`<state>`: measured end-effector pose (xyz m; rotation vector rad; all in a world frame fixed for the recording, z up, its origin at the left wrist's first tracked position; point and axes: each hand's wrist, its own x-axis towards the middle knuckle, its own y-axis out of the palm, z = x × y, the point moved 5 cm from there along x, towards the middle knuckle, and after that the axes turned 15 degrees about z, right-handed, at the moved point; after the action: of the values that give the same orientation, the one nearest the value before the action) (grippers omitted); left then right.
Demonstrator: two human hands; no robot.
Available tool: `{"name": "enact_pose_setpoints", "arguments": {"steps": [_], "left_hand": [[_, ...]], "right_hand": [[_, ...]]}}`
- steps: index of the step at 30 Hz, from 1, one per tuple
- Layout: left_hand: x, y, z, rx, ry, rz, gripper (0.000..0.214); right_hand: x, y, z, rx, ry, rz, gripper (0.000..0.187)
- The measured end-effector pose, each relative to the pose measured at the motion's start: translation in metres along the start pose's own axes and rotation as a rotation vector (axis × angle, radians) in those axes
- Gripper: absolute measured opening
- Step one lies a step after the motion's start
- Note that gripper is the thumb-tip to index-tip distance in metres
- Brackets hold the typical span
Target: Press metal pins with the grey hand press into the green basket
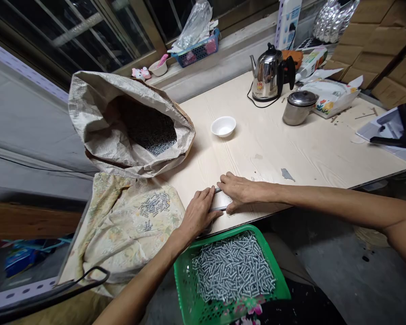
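Note:
My left hand (200, 210) and my right hand (237, 192) face each other at the table's near edge. Between them lie two thin grey strips (219, 208), one behind the other, with pale surface showing in the gap. The fingers and thumb of each hand press on the strips' ends, the left hand on the left and the right hand on the right. Whether the strips are joined is hidden under the fingers. Just below the hands, a green plastic basket (180, 289) holds a heap of silvery screws (235, 268).
An open woven sack (84, 113) with more screws stands left. A patterned cloth (111, 243) carries a small pile of screws (154, 204). On the table (311, 158) are a white bowl (223, 126), a steel kettle (267, 74) and a lidded metal pot (298, 110).

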<state>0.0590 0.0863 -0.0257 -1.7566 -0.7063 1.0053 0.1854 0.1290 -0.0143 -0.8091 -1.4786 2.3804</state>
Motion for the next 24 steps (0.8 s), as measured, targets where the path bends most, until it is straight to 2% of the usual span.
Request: {"name": "enact_pose_setpoints", "arguments": {"steps": [4,9,13,15,18,19,21,22,24], "left_hand": [[0.007,-0.007,0.001,-0.021,-0.024,0.05,0.046],[0.004,-0.005,-0.003,-0.107,-0.058,-0.023,0.021],[0.008,-0.001,-0.001,-0.104,-0.079,-0.044,0.014],[0.009,-0.003,0.005,-0.106,-0.101,-0.053,0.022],[-0.003,-0.017,0.02,-0.151,-0.134,-0.173,0.048],[-0.011,-0.023,0.025,-0.174,-0.152,-0.233,0.048],[-0.032,-0.032,0.033,-0.197,-0.229,-0.309,0.035],[-0.043,-0.034,0.035,-0.19,-0.29,-0.305,0.029],[-0.061,-0.031,0.036,-0.156,-0.437,-0.215,0.032]], "right_hand": [[-0.001,0.0,0.001,-0.01,0.054,0.014,0.036],[0.002,0.009,0.006,-0.018,0.047,-0.042,0.009],[0.007,0.016,0.004,-0.015,0.014,-0.053,0.016],[0.006,0.013,0.0,-0.016,-0.026,-0.105,0.013],[-0.005,0.005,-0.005,-0.017,-0.126,-0.216,0.048],[-0.01,0.004,-0.006,-0.015,-0.142,-0.244,0.056],[-0.019,0.005,-0.007,-0.019,-0.141,-0.283,0.05],[-0.022,0.007,-0.006,-0.024,-0.134,-0.292,0.041],[-0.026,0.014,0.0,-0.041,-0.12,-0.29,0.026]]}}
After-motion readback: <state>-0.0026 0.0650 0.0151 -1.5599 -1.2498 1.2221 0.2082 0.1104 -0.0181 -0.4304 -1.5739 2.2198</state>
